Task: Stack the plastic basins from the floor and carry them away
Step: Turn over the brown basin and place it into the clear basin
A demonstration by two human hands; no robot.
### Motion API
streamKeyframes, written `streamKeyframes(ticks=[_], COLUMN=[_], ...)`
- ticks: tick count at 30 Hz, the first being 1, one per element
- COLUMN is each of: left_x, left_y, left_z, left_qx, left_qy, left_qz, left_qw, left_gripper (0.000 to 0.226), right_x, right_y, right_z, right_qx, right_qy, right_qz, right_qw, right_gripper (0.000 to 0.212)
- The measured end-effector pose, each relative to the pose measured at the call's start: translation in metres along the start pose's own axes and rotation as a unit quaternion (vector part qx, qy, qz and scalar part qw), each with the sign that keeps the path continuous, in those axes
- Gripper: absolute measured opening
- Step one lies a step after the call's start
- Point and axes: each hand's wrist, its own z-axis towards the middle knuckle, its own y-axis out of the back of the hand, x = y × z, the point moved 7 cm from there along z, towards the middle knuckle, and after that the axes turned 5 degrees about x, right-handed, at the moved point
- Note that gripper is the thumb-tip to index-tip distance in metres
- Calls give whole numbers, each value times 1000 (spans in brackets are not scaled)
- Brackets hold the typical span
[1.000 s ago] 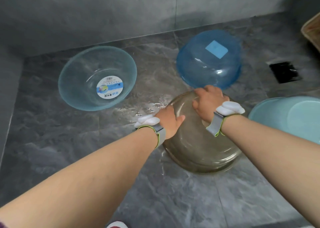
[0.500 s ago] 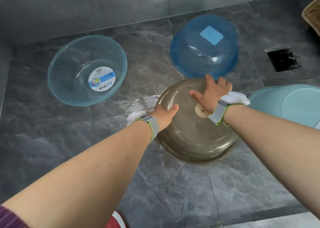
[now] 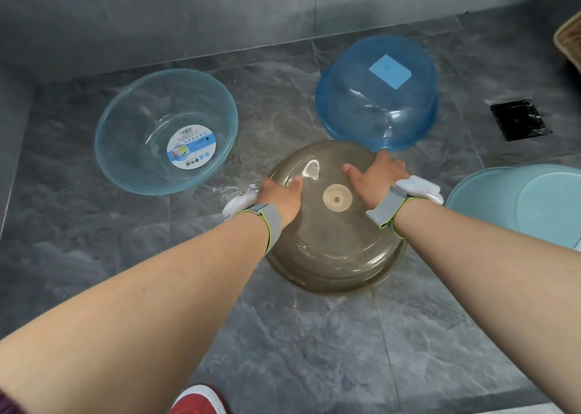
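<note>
brown basin (image 3: 333, 244) sits upside down on the wet floor (image 3: 283, 335), both hands on its upturned bottom. left hand (image 3: 279, 198) lies on the left shoulder, thumb on top, fingers dropping over the far-left side out of sight, so can't tell if they hook the rim. right hand (image 3: 375, 177) is spread flat and open on the far-right part, pressing, not gripping anything. round sticker (image 3: 337, 198) sits between the hands.

looks light, thin, stiff plastic, probably slick since there's water just left of the left hand. smooth dome gives no hold; best hold is likely the rim at both sides, then flip.

clear basin (image 3: 163, 130) well left of the grip, upright. blue basin (image 3: 377, 96) just beyond the right hand, upside down. pale basin (image 3: 490, 199) to the right of the right wrist, cut off by the frame edge. brown basin's rim is mostly hidden under arms and its own body.
</note>
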Motion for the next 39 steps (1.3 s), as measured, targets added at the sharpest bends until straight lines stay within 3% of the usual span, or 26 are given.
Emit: streamKeyframes(ticks=[3,7,15,22,26,31,35,39], left_x=[-11,-48,-106,-90,-67,-45,-39,-15], left_y=[13,61,173,270,309,329,325,322], left_z=[-4,-25,-61,-72,-66,-62,-67,-26], left_qx=[-30,-115,-211,-246,-184,-64,-20,-60], left_qy=[9,-21,-165,-105,-65,-49,-58,-34], left_qz=[-33,-54,-96,-293,-421,-517,-479,-421], left_qw=[999,992,959,918,886,852,876,904], left_gripper=[78,67,70,60,78,62,65,67], right_x=[15,45,123,199,236,265,277,272], right_y=[12,52,145,169,170,159,134,111], right_z=[-3,-3,-12,-46,-72,-92,-92,-89], right_qx=[-24,-65,-129,-128,-158,-225,-210,-180], right_qy=[10,29,108,257,360,444,480,476], right_qz=[18,91,244,228,217,168,127,122], right_qw=[999,993,955,930,894,851,842,852], right_gripper=[74,76,76,79,83,76,73,71])
